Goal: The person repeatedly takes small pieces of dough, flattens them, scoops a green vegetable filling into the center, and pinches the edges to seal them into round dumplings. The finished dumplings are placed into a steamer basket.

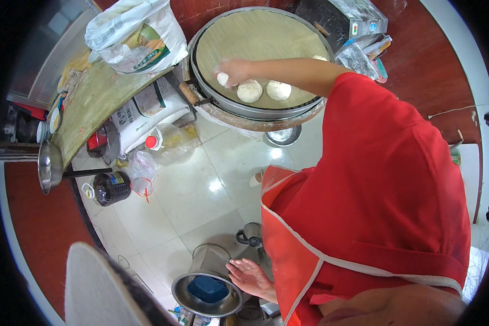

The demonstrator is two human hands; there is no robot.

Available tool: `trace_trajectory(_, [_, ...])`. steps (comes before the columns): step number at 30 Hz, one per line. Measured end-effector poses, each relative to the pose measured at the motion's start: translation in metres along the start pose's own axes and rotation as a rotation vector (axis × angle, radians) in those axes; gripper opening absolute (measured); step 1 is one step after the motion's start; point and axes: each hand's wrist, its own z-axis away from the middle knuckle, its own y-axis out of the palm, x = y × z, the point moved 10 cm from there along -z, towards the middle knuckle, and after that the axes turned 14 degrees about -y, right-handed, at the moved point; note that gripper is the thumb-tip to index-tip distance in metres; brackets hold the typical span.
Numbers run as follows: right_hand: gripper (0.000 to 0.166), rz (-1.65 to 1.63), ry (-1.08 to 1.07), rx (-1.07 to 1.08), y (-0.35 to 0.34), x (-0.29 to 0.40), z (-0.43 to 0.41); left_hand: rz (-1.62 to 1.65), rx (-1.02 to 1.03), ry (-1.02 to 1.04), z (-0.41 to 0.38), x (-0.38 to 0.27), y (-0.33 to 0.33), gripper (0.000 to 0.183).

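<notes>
My right hand (235,71) reaches over a round steamer tray (261,106) lined with a woven mat (265,36). Its fingers are around a white dough bun (223,78), partly hidden by the hand, low over the mat's left side. Beside it sit two pleated buns, one nearer (250,91) and one farther right (279,90). Another bun (319,58) shows partly behind my forearm. My left hand (250,278) hangs low with its palm up and fingers apart, holding nothing. Close to it is a steel basin (179,299) with a blue container (208,289) in it.
A floured worktop (102,102) at left bears a large white sack (138,40). Below are another sack (146,110), a clear plastic jug (173,144) and a dark bottle (112,188). A metal bowl (285,136) lies under the steamer; a steel kettle (252,233) stands on the floor.
</notes>
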Motion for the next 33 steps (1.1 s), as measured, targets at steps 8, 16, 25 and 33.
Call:
trace_trajectory(8, [0.046, -0.059, 0.248, -0.110, 0.029, -0.052, -0.023, 0.042, -0.007, 0.057, 0.001, 0.007, -0.027, 0.036])
trace_trajectory(16, [0.063, 0.303, 0.110, 0.228, 0.021, 0.010, -0.081, 0.322, -0.324, 0.320, 0.043, 0.016, -0.089, 0.027])
trace_trajectory(25, [0.037, -0.570, -0.799, 0.882, 0.308, 0.461, 0.022, 0.778, -0.709, 0.803, 0.145, 0.109, -0.211, 0.030])
trace_trajectory(33, [0.032, -0.367, -1.650, 1.115, 0.396, 0.758, 0.383, 0.928, -0.933, 1.014, 0.230, 0.154, -0.280, 0.049])
